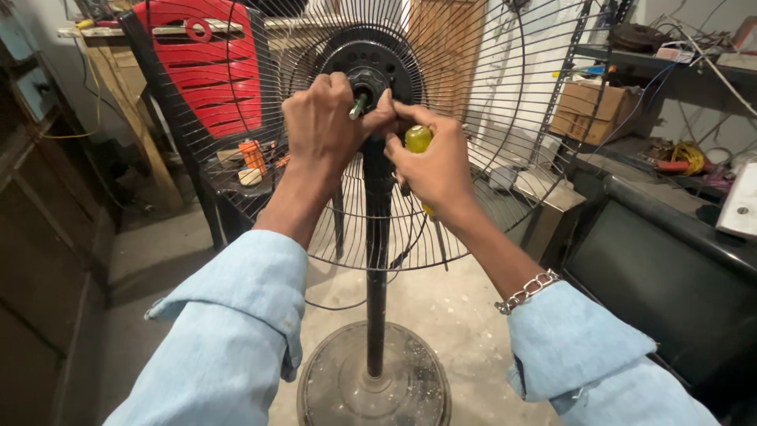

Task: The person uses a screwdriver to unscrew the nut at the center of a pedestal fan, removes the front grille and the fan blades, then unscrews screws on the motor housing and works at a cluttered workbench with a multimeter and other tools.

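Two hands at the hub of a black pedestal fan (pixel 377 237) whose round wire rear guard (pixel 489 158) is bare of blades.
The left hand (pixel 322 126) pinches the motor shaft (pixel 359 106); the right hand (pixel 438 170) is curled around one yellow-green-handled screwdriver (pixel 418 139), just right of the hub. A slipping tool could jab fingers or bend the guard's thin wires. One red plastic chair (pixel 209 71) stands far left; one cardboard box (pixel 587 110) far right.

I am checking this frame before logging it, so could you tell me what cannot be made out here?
- Head view: the fan motor hub is partly hidden by the left hand.
- The yellow-green handled tool is mostly hidden by the right hand.
- The wire guard is cut off by the top edge.
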